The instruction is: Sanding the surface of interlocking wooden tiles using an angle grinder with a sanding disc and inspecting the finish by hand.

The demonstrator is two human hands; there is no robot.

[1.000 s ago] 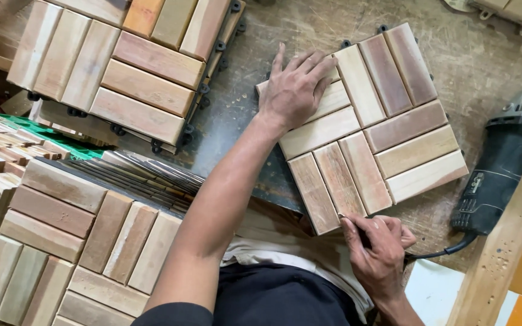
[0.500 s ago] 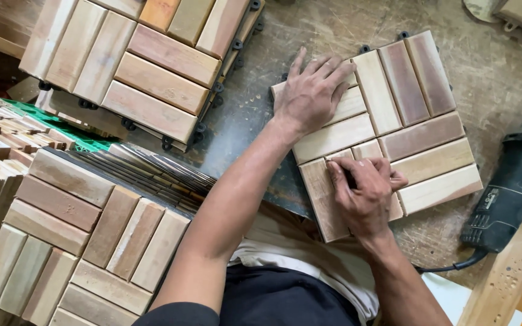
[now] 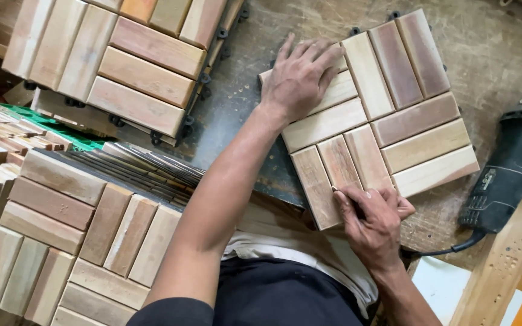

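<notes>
Head view: left hand (image 3: pixel 300 78) lay flat, fingers spread, on wooden slat tile (image 3: pixel 373 115) at upper right of frame. Right hand (image 3: pixel 373 220) sat at tile's lower edge, fingers pinched on small dark tool (image 3: pixel 357 210). Angle grinder (image 3: pixel 512 175) lay at right on table (image 3: pixel 237 115).

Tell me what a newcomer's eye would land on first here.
The wooden slat tile at centre right on the worn workbench, with the left hand pressed flat on it and the right hand at its near edge. More tiles lie left; a dark power tool sits right.
</notes>
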